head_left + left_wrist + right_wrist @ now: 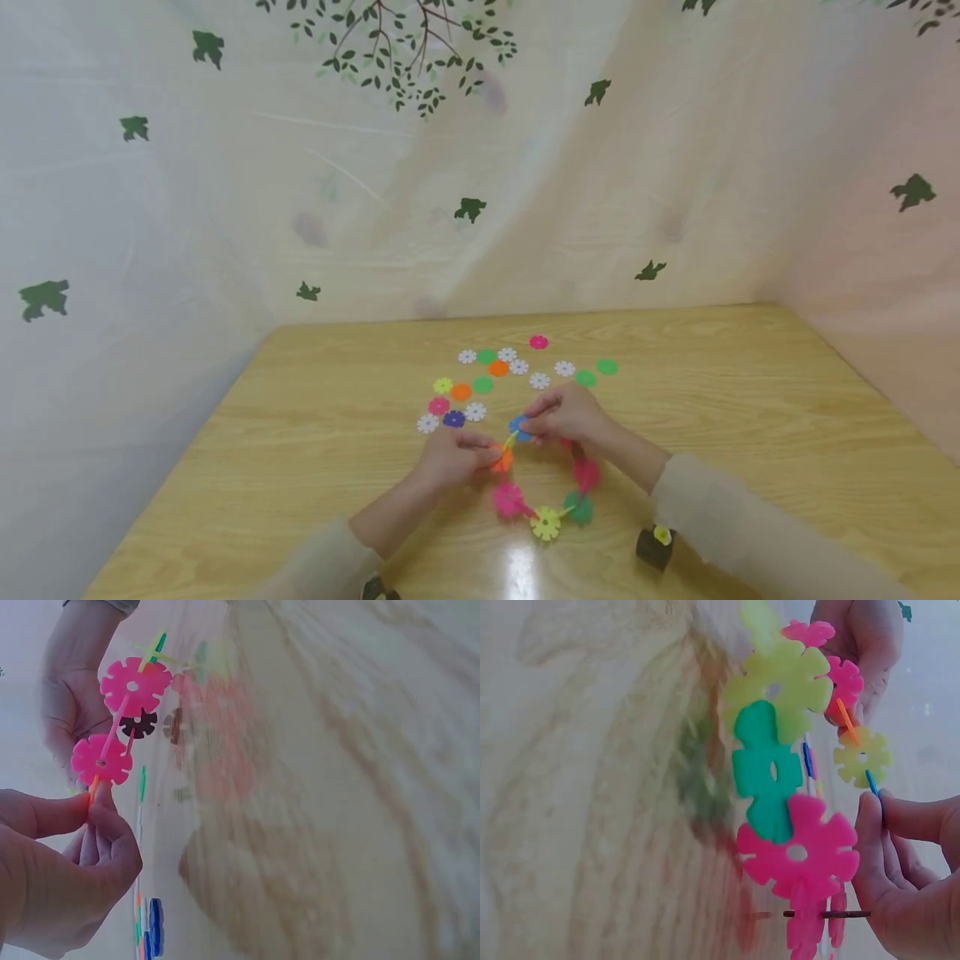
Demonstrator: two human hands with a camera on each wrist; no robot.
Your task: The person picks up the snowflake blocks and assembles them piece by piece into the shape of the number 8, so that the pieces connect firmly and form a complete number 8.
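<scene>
A ring of interlocked plastic snowflake discs lies between both hands, near the wooden table's front half. My left hand (453,457) pinches an orange disc (502,458) between thumb and fingers. At the ring's far side, my right hand (568,414) pinches a blue disc (519,428). A yellow disc (862,757), slotted with both, links orange to blue. Round the rest run a pink disc (510,500), another yellow disc (546,524), a green disc (579,507) and more pink ones. A dark brown disc (139,723) shows in the left wrist view. The right hand partly hides the ring's upper right.
Loose discs lie scattered beyond the hands, among them a white disc (476,412), a dark blue disc (453,419), an orange disc (461,392) and a green disc (607,367). A patterned cloth (390,233) hangs behind the wooden table (300,450).
</scene>
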